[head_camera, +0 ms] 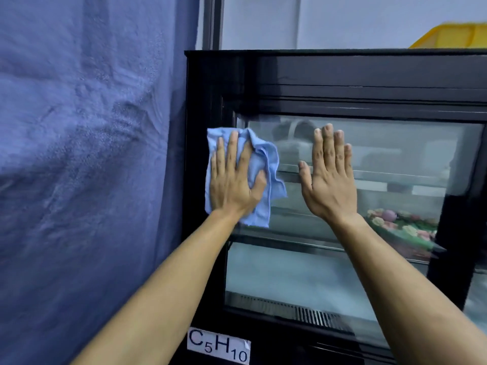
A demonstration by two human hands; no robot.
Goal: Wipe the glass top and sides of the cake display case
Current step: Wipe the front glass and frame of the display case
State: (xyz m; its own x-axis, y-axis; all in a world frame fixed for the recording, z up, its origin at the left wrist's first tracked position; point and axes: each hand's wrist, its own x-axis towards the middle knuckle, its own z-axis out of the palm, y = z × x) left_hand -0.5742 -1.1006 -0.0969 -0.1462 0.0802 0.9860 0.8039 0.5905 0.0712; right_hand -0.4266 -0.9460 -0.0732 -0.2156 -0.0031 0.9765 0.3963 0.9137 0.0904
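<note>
The cake display case (329,75) stands with its black frame just beside a blue curtain (92,154), and its glass side panel (382,159) faces the camera. The left hand (234,180) presses a light blue cloth (266,159) flat against the upper left corner of that panel, partly over the black frame; its fingers lie straight and spread, the thumb tucked against a fold, so the grip here is an open palm pinning the cloth, not a closed fist. The right hand (329,180) lies flat on the glass to the right of the cloth, fingers straight and together, holding nothing. Inside the case, low and to the right of the hands, a decorated cake (403,225) sits on a shelf. A yellow bin (453,35) shows above the case's top, and a label (218,346) reading C5H10 is stuck below the glass. The likeliest fault from here is smearing: the bare right palm probably leaves prints on glass that then needs another pass. The cloth is bunched, with loose folds hanging past the palm, so only part of it would wipe, and it could slip from under the open hand on a fast stroke. Hard pressure from both hands could also shift the panel if it slides.
</note>
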